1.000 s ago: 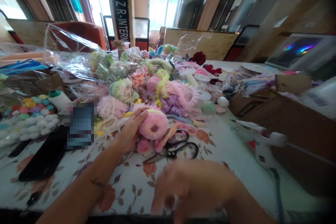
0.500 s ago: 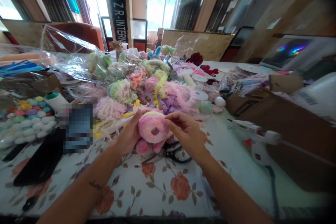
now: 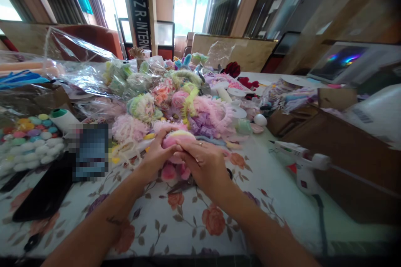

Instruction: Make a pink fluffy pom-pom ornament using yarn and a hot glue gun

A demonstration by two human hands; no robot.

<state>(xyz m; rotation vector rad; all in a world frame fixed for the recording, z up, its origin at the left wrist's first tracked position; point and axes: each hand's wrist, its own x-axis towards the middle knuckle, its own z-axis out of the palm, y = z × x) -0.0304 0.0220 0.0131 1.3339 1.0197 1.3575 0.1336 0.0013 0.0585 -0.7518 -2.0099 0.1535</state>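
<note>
A round pink plush piece (image 3: 178,137) with a pale yellow band on top is between my two hands above the flowered cloth. My left hand (image 3: 158,154) wraps its left side, thumb across the front. My right hand (image 3: 203,160), with a ring on a finger, presses over its front and right side, fingers closed on it. Small pink pompom-like parts (image 3: 169,172) hang beneath. Dark scissors (image 3: 181,185) lie on the cloth under the plush piece, mostly hidden by my right hand.
A heap of pastel yarn and plush (image 3: 188,104) spreads behind my hands. On the right are a white glue gun (image 3: 305,164) and a cardboard box (image 3: 341,162). Bagged pompoms (image 3: 34,146) and a black flat object (image 3: 45,192) lie at the left.
My right hand has moved left over the front of the plush piece, covering its dark centre patch. My left thumb has come across the front too. The view has shifted slightly.
</note>
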